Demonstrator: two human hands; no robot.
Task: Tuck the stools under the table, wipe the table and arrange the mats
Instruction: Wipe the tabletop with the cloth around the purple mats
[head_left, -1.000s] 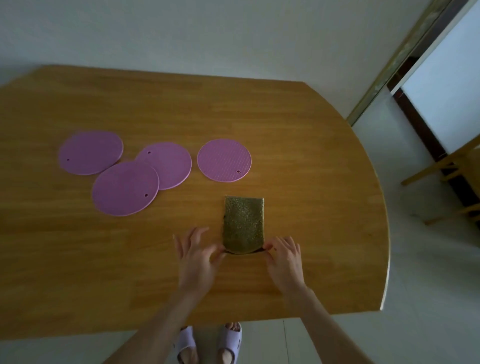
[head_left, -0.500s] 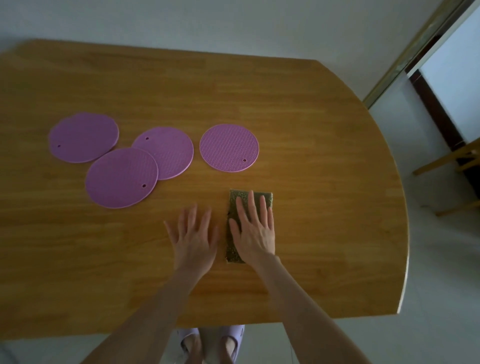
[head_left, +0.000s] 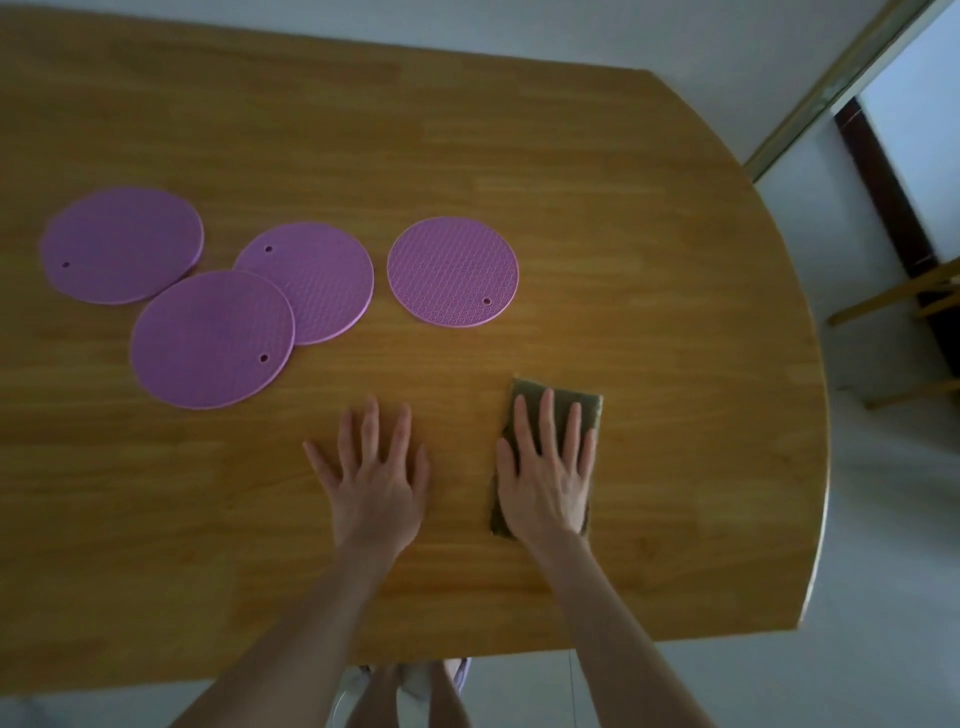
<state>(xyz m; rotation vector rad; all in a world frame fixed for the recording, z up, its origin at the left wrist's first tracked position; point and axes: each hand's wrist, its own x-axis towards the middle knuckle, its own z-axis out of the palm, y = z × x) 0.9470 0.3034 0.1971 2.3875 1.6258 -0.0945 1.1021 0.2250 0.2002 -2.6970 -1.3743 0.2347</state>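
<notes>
Cloth (head_left: 587, 406) is being pressed onto table (head_left: 675, 312) by flat right hand (head_left: 545, 478); left hand (head_left: 375, 483) is being rested flat alongside.

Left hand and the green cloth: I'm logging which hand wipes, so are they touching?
Apart. The head view shows bare table between the left hand and the green cloth, which lies under the flat right hand alone.

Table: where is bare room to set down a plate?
Bare wood: the far strip behind the mats, and the right side between the lone mat, the cloth and the table edge. Crowded: the left, where three mats cluster.
</notes>
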